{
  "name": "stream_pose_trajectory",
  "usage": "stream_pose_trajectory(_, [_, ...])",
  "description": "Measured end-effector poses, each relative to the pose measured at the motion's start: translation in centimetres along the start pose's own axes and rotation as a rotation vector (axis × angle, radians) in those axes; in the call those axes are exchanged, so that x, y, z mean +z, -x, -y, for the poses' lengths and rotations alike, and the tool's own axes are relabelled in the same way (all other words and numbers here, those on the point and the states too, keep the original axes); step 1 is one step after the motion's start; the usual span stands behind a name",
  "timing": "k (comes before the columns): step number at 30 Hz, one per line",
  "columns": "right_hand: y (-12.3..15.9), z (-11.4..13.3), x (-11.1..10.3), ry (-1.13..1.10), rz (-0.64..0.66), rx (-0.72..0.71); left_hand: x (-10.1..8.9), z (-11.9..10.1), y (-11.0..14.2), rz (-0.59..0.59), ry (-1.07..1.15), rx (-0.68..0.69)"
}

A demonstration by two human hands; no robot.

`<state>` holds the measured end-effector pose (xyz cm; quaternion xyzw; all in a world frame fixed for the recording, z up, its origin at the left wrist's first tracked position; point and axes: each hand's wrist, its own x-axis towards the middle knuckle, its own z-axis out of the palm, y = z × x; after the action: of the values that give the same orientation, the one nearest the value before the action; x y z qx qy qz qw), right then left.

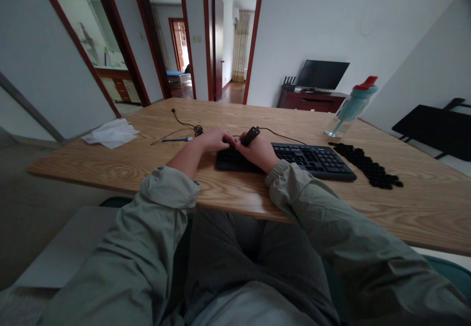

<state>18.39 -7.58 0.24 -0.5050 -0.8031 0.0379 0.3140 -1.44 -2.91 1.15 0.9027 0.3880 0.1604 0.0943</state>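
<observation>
A black keyboard [312,162] lies on the wooden table in front of me, and many of its keys look to be off on the left and middle parts. My right hand [257,149] is closed round a dark-handled tool [250,136], whose working end is hidden behind my fingers. Over the keyboard's left end, my left hand [213,139] has its fingertips bent together close to the right ones. Whatever they pinch is too small to make out. Loose black keycaps [364,164] lie in rows to the right of the keyboard.
A blue-handled brush [176,139] and a coiled black cable [197,130] lie left of my hands. White tissue [111,133] sits at the table's left edge. At the right back stands a clear water bottle [349,108] with a red lid.
</observation>
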Motion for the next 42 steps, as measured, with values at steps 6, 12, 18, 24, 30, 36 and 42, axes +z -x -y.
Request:
stream_pose_trajectory(6, [-1.2,-0.8,0.5,-0.1,0.023,-0.028,0.5,0.8,-0.1,0.034,0.042,-0.01])
stream_pose_trajectory(12, [-2.3,-0.8,0.2,-0.207,0.095,-0.047,0.0,-0.1,0.1,0.026,0.015,-0.042])
stream_pose_trajectory(18, [-2.6,-0.7,0.1,-0.183,0.157,-0.052,-0.2,-0.5,0.0,0.047,0.05,-0.04])
stream_pose_trajectory(24, [-2.5,-0.8,0.6,-0.156,0.091,-0.136,0.3,-0.1,-0.1,0.017,0.055,-0.041])
stream_pose_trajectory(30, [-2.1,-2.2,-1.2,-0.348,0.278,-0.199,0.3,-0.5,0.0,0.013,0.015,-0.04])
stream_pose_trajectory(36, [-1.6,-2.3,-2.3,-0.48,0.165,-0.216,0.3,-1.0,0.2,-0.004,0.006,-0.032])
stream_pose_trajectory(42, [-2.4,0.0,-1.2,-0.66,0.002,-0.186,0.3,-0.8,0.3,0.032,0.004,-0.075])
